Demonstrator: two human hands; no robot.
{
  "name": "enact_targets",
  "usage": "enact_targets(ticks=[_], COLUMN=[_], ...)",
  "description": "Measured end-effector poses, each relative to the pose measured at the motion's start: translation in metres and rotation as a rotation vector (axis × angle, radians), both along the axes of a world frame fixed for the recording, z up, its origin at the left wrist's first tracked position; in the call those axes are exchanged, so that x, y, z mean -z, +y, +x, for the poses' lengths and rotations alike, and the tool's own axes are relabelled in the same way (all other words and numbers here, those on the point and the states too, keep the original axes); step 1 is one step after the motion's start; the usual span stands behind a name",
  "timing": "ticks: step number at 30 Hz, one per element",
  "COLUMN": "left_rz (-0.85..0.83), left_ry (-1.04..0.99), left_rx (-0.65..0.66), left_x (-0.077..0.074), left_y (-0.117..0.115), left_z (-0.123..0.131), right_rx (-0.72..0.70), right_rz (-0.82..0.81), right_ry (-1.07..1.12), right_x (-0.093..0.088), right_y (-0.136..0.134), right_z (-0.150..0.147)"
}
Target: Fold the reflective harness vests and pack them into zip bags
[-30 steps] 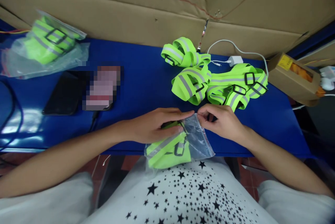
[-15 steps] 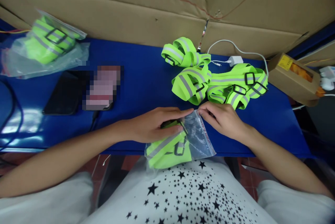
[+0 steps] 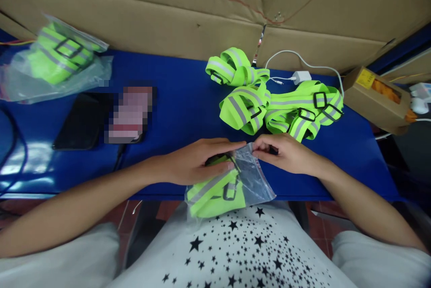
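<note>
At the front edge of the blue table lies a clear zip bag (image 3: 252, 175) with a neon yellow-green reflective strap (image 3: 215, 196) folded inside it. My left hand (image 3: 197, 162) grips the bag and the strap in it, thumb on top. The upper corner of the bag's mouth is pinched between the thumb and fingers of my right hand (image 3: 284, 152). A black buckle shows through the plastic. Just beyond my hands lie more reflective straps (image 3: 244, 108) in loose coils, some with black buckles.
Bagged straps (image 3: 60, 56) lie at the back left on the blue table (image 3: 178, 99). Near them are a black flat device (image 3: 79, 121) and a blurred-out phone (image 3: 129, 115). A white charger (image 3: 301, 77) with cable and a cardboard box (image 3: 377, 99) stand at the right.
My right thumb and fingers have shifted slightly along the bag's upper corner. The bag and my left hand stay almost in place; the whole view has drifted a little.
</note>
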State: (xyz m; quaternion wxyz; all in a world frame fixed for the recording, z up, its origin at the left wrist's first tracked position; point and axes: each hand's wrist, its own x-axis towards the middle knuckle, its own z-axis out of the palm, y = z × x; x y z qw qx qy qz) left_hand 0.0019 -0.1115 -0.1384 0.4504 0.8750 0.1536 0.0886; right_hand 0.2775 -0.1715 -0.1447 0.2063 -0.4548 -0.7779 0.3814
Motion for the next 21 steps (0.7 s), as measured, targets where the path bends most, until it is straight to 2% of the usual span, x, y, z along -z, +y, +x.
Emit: enact_targets(ticks=[6,10,21], left_rz=[-0.017,-0.016,-0.042], left_ry=[0.006,-0.007,-0.006], left_rx=[0.023,0.021,-0.011], left_x=[-0.001,-0.001,0.0], left_y=[0.0,0.001,0.001], left_z=[-0.001,-0.001,0.0], right_rx=[-0.024,-0.01,0.077], right_rz=[-0.256,-0.353,-0.308], right_ry=[0.126,0.199,0.135], right_x=[-0.008,-0.012,-0.005], right_y=[0.006,0.008,0.004], right_z=[0.007,0.009,0.002])
